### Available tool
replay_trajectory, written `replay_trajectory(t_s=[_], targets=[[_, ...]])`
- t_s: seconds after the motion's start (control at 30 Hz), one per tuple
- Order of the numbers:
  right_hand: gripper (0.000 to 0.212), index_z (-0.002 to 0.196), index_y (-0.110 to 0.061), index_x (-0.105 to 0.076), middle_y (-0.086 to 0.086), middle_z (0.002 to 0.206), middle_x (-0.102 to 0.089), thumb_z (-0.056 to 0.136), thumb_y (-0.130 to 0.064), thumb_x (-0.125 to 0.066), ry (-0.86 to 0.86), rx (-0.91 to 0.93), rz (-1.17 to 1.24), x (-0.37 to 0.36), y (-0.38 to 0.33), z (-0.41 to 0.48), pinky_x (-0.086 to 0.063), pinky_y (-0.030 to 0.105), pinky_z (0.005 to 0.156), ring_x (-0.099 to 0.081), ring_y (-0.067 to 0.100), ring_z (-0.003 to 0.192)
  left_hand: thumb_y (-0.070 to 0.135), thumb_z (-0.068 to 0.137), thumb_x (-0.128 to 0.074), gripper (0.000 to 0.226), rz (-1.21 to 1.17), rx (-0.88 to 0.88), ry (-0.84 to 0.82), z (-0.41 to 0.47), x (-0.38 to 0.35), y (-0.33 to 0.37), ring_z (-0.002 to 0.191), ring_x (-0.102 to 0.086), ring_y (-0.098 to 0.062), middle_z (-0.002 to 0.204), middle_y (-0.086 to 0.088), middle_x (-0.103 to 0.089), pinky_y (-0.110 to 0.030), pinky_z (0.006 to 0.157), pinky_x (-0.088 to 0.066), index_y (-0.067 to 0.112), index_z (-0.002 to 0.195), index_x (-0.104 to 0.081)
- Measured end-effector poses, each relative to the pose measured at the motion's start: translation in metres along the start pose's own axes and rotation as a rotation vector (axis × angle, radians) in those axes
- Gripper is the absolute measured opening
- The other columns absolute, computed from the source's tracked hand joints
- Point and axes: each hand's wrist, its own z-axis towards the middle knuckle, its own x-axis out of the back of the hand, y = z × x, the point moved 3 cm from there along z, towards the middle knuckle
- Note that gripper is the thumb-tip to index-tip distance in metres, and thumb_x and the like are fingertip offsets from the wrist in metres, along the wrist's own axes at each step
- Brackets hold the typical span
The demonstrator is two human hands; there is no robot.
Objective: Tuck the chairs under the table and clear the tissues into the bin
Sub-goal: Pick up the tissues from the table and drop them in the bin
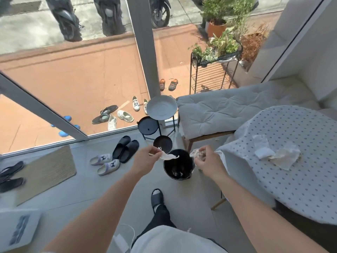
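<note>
Nearby, black bin (179,166) beneath both hands, tissues (277,155) on table (300,179)

Crumpled thin paper tissues (277,155) lie on the desk's matt dotted cloth (300,172). The black bin (179,164) looks like smooth plastic. The left doormat (45,170) is rough woven fibre.

Both arms outstretched; left hand (145,157) pinching, right hand (206,158) fisted, both palms down.
</note>
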Motion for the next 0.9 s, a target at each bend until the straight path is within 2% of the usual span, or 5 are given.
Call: replay_trajectory(t_s=[0.1,0.23,0.57,0.77,0.9], targets=[[0.035,0.114,-0.034,-0.053,-0.007,0.107,-0.066,0.084,-0.039,-0.07,-0.021,-0.065,-0.015,-0.022,-0.009,0.019,-0.057,0.043,0.087,-0.066,0.016,0.095,0.033,0.094,-0.075,0.003,0.007,0.034,-0.056,0.031,0.015,-0.012,0.081,-0.073,-0.013,0.089,0.01,-0.078,-0.042,0.085,-0.062,0.031,0.094,-0.077],[0.035,0.109,-0.041,-0.048,-0.011,0.11,-0.066,0.08,-0.045,-0.066,-0.023,-0.165,0.026,-0.05,-0.011,0.045,-0.059,0.048,0.084,-0.067,0.016,0.097,0.03,0.094,-0.074,0.004,0.043,0.068,-0.138,0.073,0.025,-0.025,0.078,-0.071,-0.012,0.089,0.009,-0.079,-0.037,0.079,-0.06,0.029,0.095,-0.078],[0.035,0.116,-0.025,-0.052,-0.004,0.113,-0.065,0.087,-0.028,-0.072,-0.055,-0.359,0.061,-0.1,-0.002,0.087,-0.051,0.034,0.08,-0.065,0.017,0.102,0.022,0.094,-0.072,0.018,0.111,0.242,-0.26,0.155,-0.001,-0.075,0.08,-0.073,-0.02,0.087,0.003,-0.08,-0.046,0.082,-0.063,0.035,0.082,-0.075],[0.034,0.114,-0.028,-0.052,-0.005,0.114,-0.062,0.085,-0.031,-0.07,-0.087,-0.423,0.11,-0.136,0.034,0.13,-0.048,0.031,0.076,-0.062,0.013,0.098,0.027,0.098,-0.069,0.014,0.077,0.347,-0.267,0.188,-0.039,-0.117,0.085,-0.075,-0.016,0.094,0.005,-0.08,-0.046,0.089,-0.064,0.021,0.105,-0.079],[0.031,0.114,-0.024,-0.051,-0.005,0.106,-0.064,0.088,-0.027,-0.069,-0.116,-0.485,0.135,-0.164,0.065,0.153,-0.048,0.033,0.074,-0.064,0.017,0.096,0.028,0.097,-0.069,0.009,0.075,0.365,-0.299,0.206,-0.073,-0.14,0.087,-0.078,-0.015,0.093,0.009,-0.08,-0.044,0.089,-0.064,0.028,0.096,-0.078]])
